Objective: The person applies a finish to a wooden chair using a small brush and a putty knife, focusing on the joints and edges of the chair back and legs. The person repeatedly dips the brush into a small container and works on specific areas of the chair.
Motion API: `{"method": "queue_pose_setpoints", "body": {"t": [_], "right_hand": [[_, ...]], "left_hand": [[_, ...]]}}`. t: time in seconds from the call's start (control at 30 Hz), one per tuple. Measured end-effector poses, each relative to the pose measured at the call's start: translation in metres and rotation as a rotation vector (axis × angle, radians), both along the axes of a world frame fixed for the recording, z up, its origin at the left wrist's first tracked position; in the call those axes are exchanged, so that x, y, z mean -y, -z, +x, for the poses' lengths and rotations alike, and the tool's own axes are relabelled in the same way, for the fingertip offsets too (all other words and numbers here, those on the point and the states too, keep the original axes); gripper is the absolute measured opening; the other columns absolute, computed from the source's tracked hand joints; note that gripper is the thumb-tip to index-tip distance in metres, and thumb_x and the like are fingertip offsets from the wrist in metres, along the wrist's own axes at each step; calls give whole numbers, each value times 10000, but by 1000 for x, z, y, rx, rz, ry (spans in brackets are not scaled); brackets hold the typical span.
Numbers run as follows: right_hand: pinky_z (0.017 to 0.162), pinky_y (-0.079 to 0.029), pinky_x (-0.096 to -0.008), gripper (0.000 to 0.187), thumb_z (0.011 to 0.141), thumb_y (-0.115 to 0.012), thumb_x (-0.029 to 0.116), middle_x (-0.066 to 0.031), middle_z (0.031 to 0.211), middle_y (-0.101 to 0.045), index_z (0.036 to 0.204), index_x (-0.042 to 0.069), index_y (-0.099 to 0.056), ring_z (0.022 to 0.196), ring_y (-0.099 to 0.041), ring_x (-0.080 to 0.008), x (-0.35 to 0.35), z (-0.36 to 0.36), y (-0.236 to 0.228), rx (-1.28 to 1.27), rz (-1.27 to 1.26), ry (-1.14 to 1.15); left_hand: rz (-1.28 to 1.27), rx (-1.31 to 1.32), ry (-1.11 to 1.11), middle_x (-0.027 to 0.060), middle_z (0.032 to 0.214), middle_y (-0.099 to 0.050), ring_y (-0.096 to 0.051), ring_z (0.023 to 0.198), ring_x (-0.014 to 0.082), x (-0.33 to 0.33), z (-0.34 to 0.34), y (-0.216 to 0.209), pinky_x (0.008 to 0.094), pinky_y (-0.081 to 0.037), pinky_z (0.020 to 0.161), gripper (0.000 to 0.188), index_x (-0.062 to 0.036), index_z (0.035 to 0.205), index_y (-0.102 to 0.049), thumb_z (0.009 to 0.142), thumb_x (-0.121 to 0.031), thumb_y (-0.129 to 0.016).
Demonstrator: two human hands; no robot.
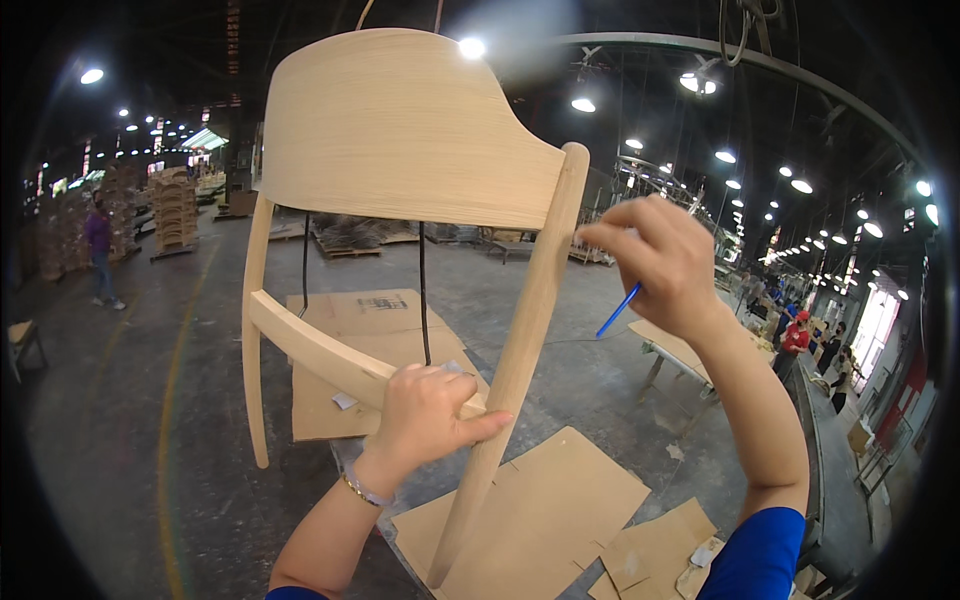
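A pale wooden chair back frame (405, 125) stands tilted in front of me, with a broad curved backrest, two round posts and a lower rail (320, 345). My left hand (425, 415) is closed around the rail near the right post (530, 330), its thumb lying against that post. Beside the post's upper part is my right hand (660, 255), its fingers pinched together. A thin blue stick (618, 310), like a pen, juts down out of that hand. Its upper end is hidden by the fingers, and I cannot tell whether the fingertips touch the wood.
Flat cardboard sheets (560, 500) lie below the frame. Two dark cords (424, 300) hang behind it. A cardboard-topped table (675, 345) stands to the right, with a long grey bench (830, 460) beyond. Stacked wooden parts (172, 210) and a walking person (100, 250) are far left.
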State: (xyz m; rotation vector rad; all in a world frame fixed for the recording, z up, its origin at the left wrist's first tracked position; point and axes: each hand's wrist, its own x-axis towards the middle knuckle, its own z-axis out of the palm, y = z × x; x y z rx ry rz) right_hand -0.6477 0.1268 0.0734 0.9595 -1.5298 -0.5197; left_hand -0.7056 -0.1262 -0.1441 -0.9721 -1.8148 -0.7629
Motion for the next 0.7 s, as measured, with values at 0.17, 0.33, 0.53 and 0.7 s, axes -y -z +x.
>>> {"method": "queue_pose_setpoints", "body": {"t": [0.17,0.33,0.53,0.7], "right_hand": [[647,-511,-337,449,684,-795,-49,7,986,-686,1098,124,-779,811,-646,-189,6,-22,-9,-144,-149,-125],[636,-508,-334,467,691,-802,-45,13,993,-685,1122,130,-769,807,-641,-180,20,-31,-14,-251,-128,12],[636,-501,-337,443,680,-800,-34,13,981,-676,1089,134,-768,816,-637,-184,37,-32,2,-259,-97,58],[620,-491,-378,347,735,-797,-2,-5,932,-669,1051,136,-757,789,-640,-216,52,-14,50,-54,-152,135]], "left_hand": [[-72,17,-47,73,643,-649,-643,607,281,3,-6,2,419,-468,601,583,-63,759,-754,832,-635,-839],[-85,16,-4,97,683,-693,-640,619,290,14,-13,7,411,-462,610,597,-49,784,-757,838,-639,-831],[-85,-27,38,104,684,-693,-635,617,297,33,-22,23,407,-461,610,615,-45,781,-741,859,-650,-815],[-92,-29,60,103,688,-693,-649,630,312,37,-40,30,422,-473,621,620,-61,793,-738,893,-671,-780]]}}
